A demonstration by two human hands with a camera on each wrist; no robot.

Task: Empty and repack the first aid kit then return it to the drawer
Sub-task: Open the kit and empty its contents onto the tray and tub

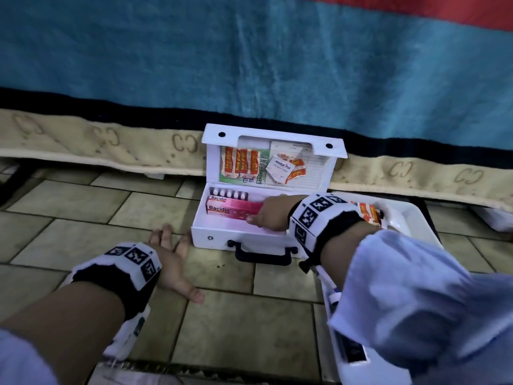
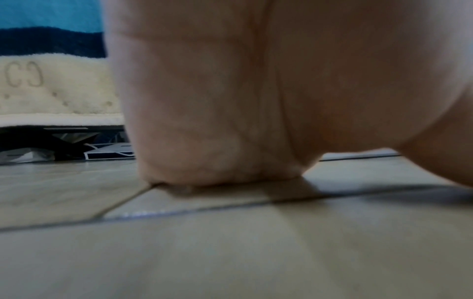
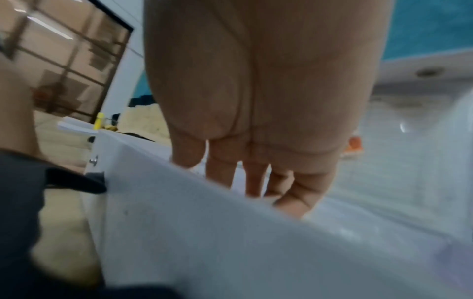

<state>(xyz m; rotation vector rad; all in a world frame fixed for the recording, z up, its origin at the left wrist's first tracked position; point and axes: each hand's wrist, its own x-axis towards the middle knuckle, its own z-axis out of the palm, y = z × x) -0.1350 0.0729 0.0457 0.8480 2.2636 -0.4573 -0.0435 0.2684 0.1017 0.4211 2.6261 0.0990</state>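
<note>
Hand in the open kit, repacking seems in progress

Head view: kit (image 1: 219, 232) open on floor (image 1: 83, 218); right hand (image 1: 270, 215) touches the Bacidin box (image 1: 233, 209), grip unclear. Left wrist view: left hand (image 2: 256, 91) flat, open. Right wrist view: fingers (image 3: 220, 174) straight. Next probably the packets in the tray (image 1: 413, 218).
</note>
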